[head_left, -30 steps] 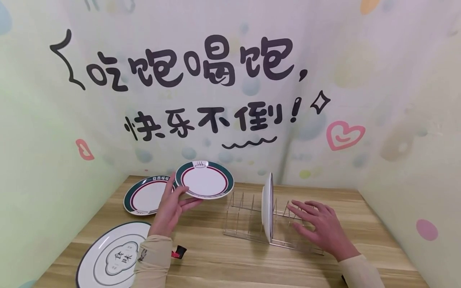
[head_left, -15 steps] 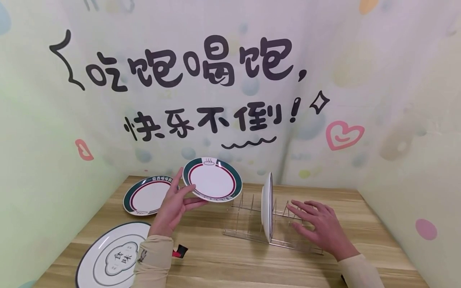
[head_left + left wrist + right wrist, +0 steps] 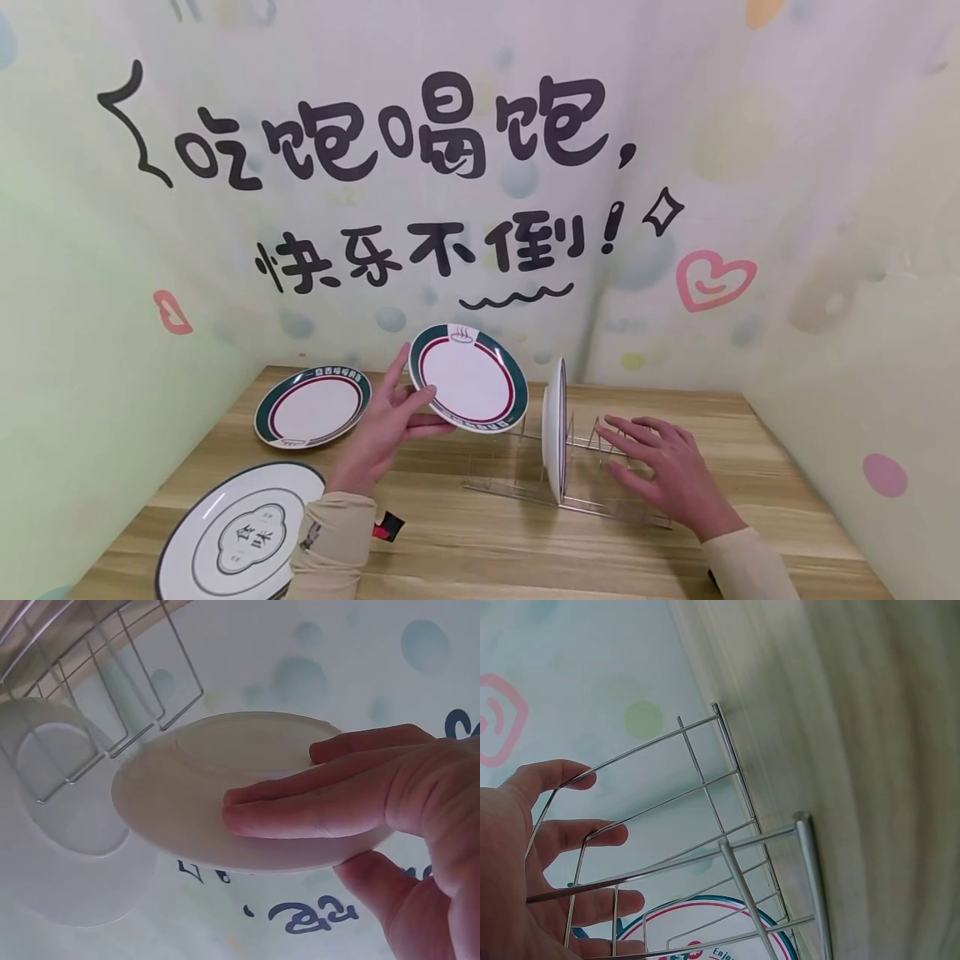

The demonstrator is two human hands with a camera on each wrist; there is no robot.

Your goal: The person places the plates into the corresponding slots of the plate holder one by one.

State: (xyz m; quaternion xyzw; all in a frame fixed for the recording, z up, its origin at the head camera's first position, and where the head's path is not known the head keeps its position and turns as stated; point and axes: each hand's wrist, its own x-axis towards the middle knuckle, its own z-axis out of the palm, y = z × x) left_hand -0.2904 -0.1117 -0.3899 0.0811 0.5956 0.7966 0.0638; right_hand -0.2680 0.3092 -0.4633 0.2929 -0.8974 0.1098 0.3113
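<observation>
Apparently four plates (image 3: 472,379), one rack (image 3: 741,885), two hands (image 3: 667,471)

L grip (image 3: 381,432) pinching w/ thumb (image 3: 381,889) opp. fingers (image 3: 315,804), R grip (image 3: 670,471) w/ fingers (image 3: 551,774) spread & sl. bent.

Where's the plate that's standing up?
In the head view, the standing plate is right of centre in the wire rack, between the held plate and the right hand.
</observation>
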